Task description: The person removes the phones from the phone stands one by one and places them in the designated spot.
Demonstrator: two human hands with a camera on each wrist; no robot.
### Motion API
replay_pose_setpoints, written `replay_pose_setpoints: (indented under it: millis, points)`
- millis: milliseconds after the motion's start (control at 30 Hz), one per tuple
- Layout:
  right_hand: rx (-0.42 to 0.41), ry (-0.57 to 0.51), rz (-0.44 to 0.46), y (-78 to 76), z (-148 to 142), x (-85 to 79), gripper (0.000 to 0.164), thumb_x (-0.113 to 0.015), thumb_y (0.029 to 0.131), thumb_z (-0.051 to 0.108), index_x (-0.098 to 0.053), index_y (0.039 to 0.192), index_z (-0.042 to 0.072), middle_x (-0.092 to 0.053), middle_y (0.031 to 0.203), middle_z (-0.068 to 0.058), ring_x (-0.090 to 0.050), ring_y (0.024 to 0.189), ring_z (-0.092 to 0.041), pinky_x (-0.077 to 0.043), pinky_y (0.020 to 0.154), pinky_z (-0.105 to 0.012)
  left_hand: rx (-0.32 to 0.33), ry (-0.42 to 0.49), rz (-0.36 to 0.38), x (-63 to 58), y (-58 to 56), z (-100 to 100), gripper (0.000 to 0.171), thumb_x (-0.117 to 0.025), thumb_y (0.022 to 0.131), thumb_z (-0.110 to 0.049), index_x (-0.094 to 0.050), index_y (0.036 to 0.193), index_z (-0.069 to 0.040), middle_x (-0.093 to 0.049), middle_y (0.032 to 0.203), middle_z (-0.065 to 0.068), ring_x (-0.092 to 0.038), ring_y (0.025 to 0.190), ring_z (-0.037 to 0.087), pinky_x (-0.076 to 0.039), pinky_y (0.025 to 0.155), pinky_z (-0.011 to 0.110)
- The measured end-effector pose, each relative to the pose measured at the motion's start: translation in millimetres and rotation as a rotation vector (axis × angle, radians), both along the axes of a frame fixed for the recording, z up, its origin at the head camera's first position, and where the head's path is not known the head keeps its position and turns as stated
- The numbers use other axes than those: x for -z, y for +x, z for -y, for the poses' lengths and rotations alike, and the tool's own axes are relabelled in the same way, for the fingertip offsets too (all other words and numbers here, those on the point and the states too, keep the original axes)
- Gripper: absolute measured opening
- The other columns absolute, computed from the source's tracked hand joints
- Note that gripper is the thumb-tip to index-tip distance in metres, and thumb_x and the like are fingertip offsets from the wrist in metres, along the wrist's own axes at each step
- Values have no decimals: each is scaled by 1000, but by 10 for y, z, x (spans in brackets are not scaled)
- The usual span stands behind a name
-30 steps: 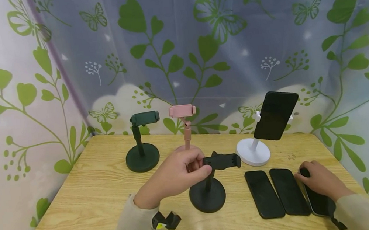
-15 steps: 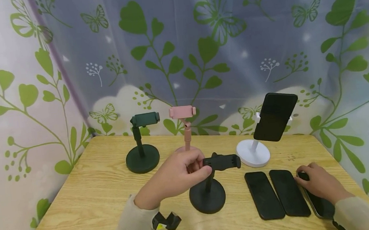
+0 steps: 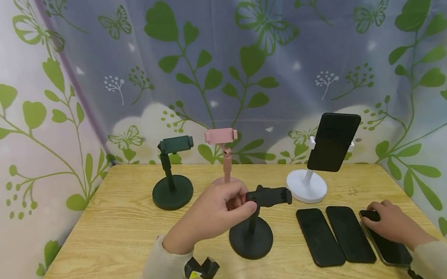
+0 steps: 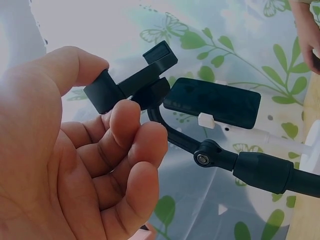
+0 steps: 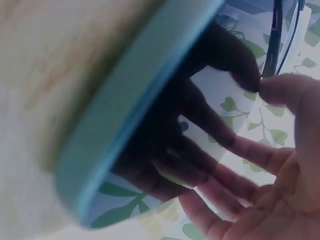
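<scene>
My left hand [image 3: 218, 207] pinches the left end of the clamp on a black phone stand [image 3: 251, 238] with thumb and index finger. The left wrist view shows the clamp [image 4: 145, 75] between them, the other fingers curled loosely. My right hand [image 3: 391, 222] lies over the upper part of the rightmost black phone [image 3: 391, 247], flat on the table. In the right wrist view its fairly straight fingers [image 5: 250, 155] touch the phone's glossy screen [image 5: 150, 135], which mirrors them. Two more black phones [image 3: 320, 238] [image 3: 351, 234] lie beside it, screens up.
A dark green phone stand [image 3: 173, 192] and a pink one [image 3: 221, 135] stand at the back of the wooden table [image 3: 97, 255]. Back right, a white stand [image 3: 306, 186] holds a tilted black phone [image 3: 334, 142]. A patterned curtain [image 3: 216, 68] hangs behind.
My right hand has shifted slightly, and the rightmost phone's lower end has swung a little to the right. The left hand and the black stand stay in place.
</scene>
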State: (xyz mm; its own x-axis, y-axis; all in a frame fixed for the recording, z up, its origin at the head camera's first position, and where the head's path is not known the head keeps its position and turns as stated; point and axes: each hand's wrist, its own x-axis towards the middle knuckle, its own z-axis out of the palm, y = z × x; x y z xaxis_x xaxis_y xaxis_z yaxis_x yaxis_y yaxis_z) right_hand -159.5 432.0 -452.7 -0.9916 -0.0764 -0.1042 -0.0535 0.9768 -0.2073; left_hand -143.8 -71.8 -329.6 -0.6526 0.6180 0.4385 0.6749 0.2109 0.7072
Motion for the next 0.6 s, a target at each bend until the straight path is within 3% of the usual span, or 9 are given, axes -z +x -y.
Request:
replay_pose_setpoints:
  millis: [267,600]
  points:
    - [1,-3,8,17,73,-124,47,-67,100,34,-64,115,-10,-58,102,-29,-59,89,-44,-50,76,-58,-4,-5,-36,0,7,-9,22,-66,102,-23,-55,83,-20,-48,68,-8,-46,61,10,-42,65,29]
    - [-6,20,-2,-49,117,-108,43,-67,100,34,-68,115,-6,-64,102,-24,-59,95,-46,-50,78,-59,12,15,-49,-3,2,-45,29,-65,102,-23,-53,76,-20,-47,68,-8,-44,57,9,-40,60,26]
